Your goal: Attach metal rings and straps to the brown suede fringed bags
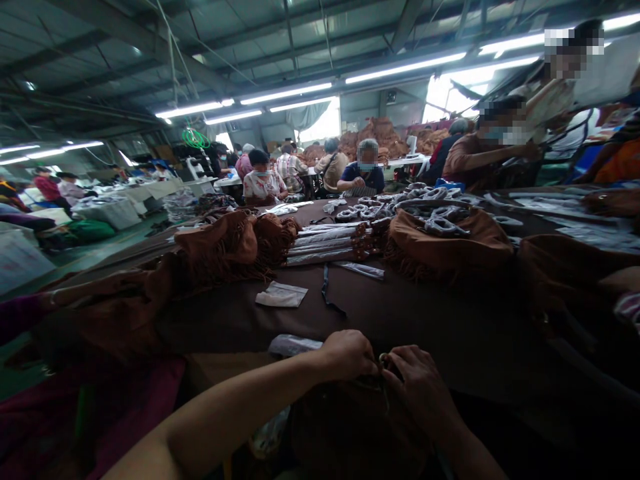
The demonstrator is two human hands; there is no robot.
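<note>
My left hand [350, 355] is closed, its thumb and fingers pinching the top edge of a dark brown suede-like bag [357, 427]. Close beside it, my right hand [417, 373] curls its fingers at the same edge, by a small shiny metal ring [383, 359]. A thin cord or strip hangs down between the two hands. The bag lies low at the table's near edge, in deep shadow, so its lower part is hard to make out. Just beyond my left wrist rests a plastic-wrapped roll [294, 345].
On the brown-covered table [240, 320] lie a white packet [281, 295], a dark strap [327, 293], wrapped straps [325, 243] and brown fringed bags [450, 240] topped with wrapped handles. A co-worker's arm [100, 288] reaches in at left; another person's hand [623, 280] is at right.
</note>
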